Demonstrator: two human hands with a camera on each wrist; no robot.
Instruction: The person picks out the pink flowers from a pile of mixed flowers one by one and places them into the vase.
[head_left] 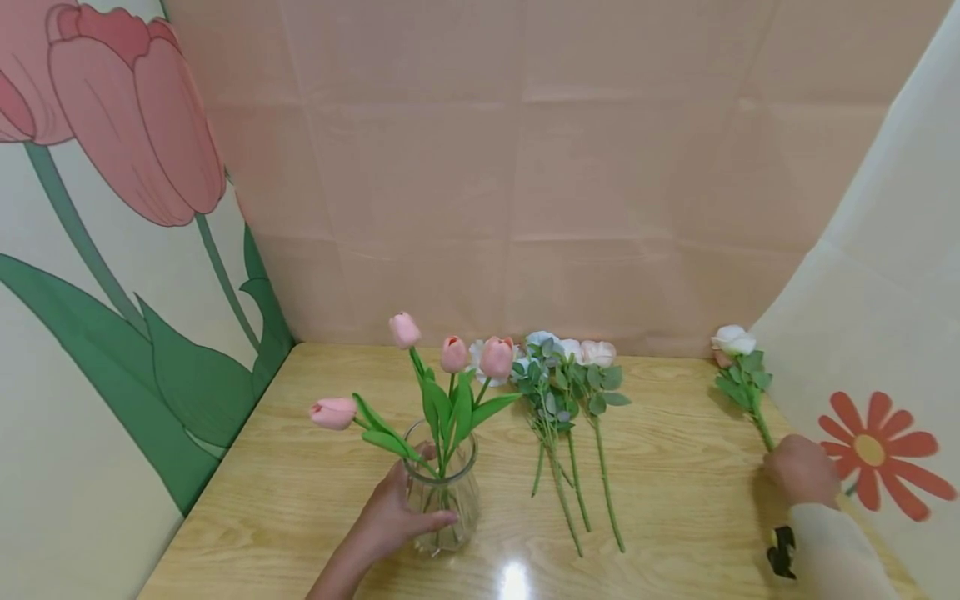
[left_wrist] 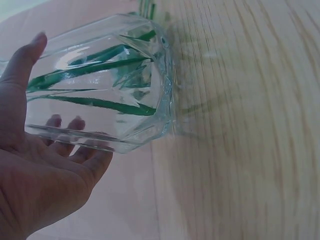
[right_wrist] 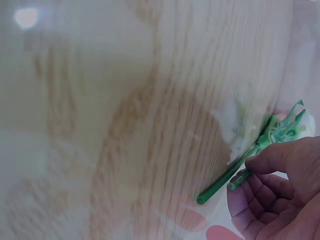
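My left hand (head_left: pixel 390 521) holds a clear glass vase (head_left: pixel 463 504), thumb on the near side and fingers round the far side. Several pink tulips (head_left: pixel 454 354) stand in it, one leaning out to the left. The left wrist view shows green stems (left_wrist: pixel 95 75) through the glass. At the right edge of the table, my right hand (head_left: pixel 804 471) pinches the stem of a white rose (head_left: pixel 733 339) between thumb and fingers. Beside the pinched stem end (right_wrist: pixel 239 179), a second green stem (right_wrist: pixel 217 187) lies along the table. A pinkish bloom (head_left: pixel 723 358) is partly hidden under the white rose.
Several pale artificial flowers (head_left: pixel 558 358) lie in a bunch on the wooden table (head_left: pixel 667 467), stems toward me. A brown cloth (head_left: pixel 517 183) hangs behind, with printed cloths (head_left: pixel 217 333) at left and right. A small black object (head_left: pixel 782 552) is by the right wrist.
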